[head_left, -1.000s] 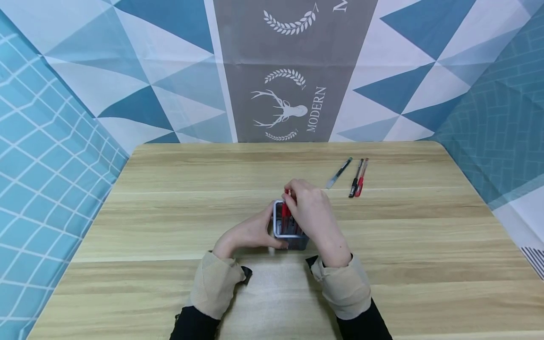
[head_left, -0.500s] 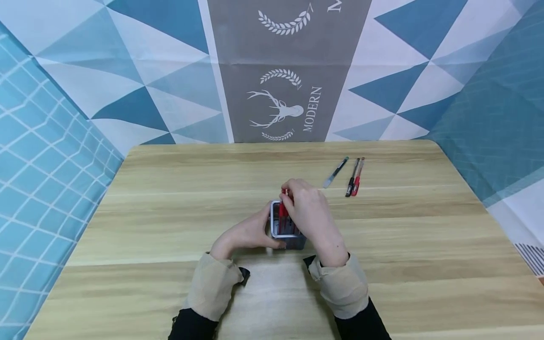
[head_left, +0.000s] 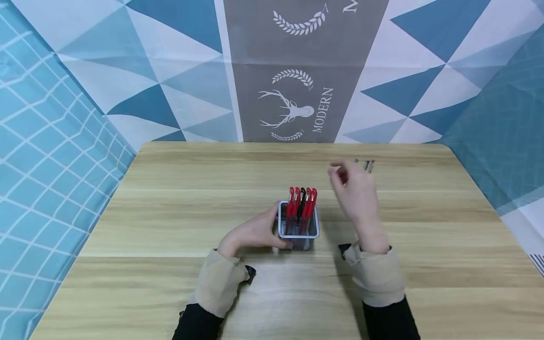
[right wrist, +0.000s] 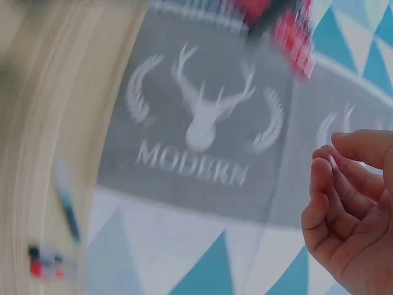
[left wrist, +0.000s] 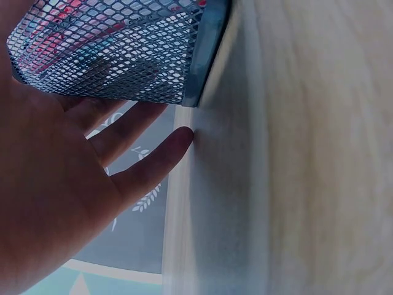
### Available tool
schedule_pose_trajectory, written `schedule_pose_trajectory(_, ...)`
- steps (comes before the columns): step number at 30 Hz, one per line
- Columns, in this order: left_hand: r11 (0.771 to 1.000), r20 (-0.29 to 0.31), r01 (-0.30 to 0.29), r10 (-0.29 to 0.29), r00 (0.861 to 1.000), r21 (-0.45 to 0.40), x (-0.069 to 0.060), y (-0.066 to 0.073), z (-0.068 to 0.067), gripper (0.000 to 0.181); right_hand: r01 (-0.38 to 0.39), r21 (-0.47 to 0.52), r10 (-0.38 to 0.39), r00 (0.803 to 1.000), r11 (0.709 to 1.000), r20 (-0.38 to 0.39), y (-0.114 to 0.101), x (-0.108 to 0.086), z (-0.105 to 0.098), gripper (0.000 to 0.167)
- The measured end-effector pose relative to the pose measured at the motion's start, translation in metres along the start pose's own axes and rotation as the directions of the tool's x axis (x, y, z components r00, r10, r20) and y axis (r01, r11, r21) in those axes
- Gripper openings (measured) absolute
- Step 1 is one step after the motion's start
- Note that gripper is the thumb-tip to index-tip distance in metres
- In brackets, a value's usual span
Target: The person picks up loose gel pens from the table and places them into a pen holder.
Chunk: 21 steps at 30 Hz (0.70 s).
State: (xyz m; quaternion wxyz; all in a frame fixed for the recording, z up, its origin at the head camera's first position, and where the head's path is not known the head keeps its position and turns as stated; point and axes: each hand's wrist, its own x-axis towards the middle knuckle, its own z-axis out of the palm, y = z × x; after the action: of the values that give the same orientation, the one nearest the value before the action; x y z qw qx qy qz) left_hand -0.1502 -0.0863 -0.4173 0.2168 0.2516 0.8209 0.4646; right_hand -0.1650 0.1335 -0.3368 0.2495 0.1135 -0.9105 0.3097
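Note:
A dark metal mesh pen holder (head_left: 301,243) stands on the table, with several red pens (head_left: 291,204) and a black pen (head_left: 301,204) upright in it. My left hand (head_left: 257,230) grips the holder from its left side, thumb at the front. The left wrist view has the mesh wall (left wrist: 123,67) above my spread lower fingers. Off to the right, my right hand (head_left: 358,193) hangs over the table, fingers loosely curled and holding nothing. It partly covers loose pens (head_left: 371,166) in the head view; a pen with a dark teal end (right wrist: 66,200) shows in the right wrist view.
The wooden table (head_left: 170,208) ends at a back edge against a patterned cloth (head_left: 191,71) with a grey panel. A blue grid cloth (head_left: 51,141) hangs on the left.
My right hand has let go of a red pen in the holder and moved right and back, toward the loose pens. My left hand keeps its grip on the holder.

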Motion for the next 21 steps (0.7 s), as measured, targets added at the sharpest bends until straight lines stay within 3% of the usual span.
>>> schedule_pose_trajectory(5,1.0,-0.001,0.012,-0.012,1.0,0.0,0.001,0.002,0.0,0.091,-0.092,-0.088,0.099,0.992,0.992,0.075,0.041,0.01,-0.012,0.02)
schedule_pose_trajectory(7,1.0,0.0,0.01,-0.01,1.0,-0.007,0.001,0.002,0.0,0.091,-0.129,-0.124,0.146,0.979,0.984,0.139,0.055,0.012,-0.015,0.021)
schedule_pose_trajectory(9,1.0,0.001,0.007,-0.007,1.0,-0.013,0.0,0.001,0.0,0.092,-0.161,-0.155,0.194,0.955,0.975,0.225,0.068,0.014,-0.017,0.024)
schedule_pose_trajectory(12,1.0,-0.004,0.008,-0.008,1.0,-0.01,-0.001,0.002,0.0,0.092,-0.184,-0.21,0.251,0.898,0.96,0.361,0.085,0.017,-0.021,0.027)
schedule_pose_trajectory(18,1.0,-0.007,0.009,-0.009,1.0,0.007,-0.001,0.002,0.0,0.091,-0.195,-0.302,0.341,0.748,0.933,0.569,0.107,0.018,-0.022,0.036)
schedule_pose_trajectory(21,1.0,-0.004,0.011,-0.011,1.0,0.012,-0.001,0.002,0.0,0.092,-0.206,-0.312,0.362,0.703,0.927,0.612,0.113,0.016,-0.02,0.042)
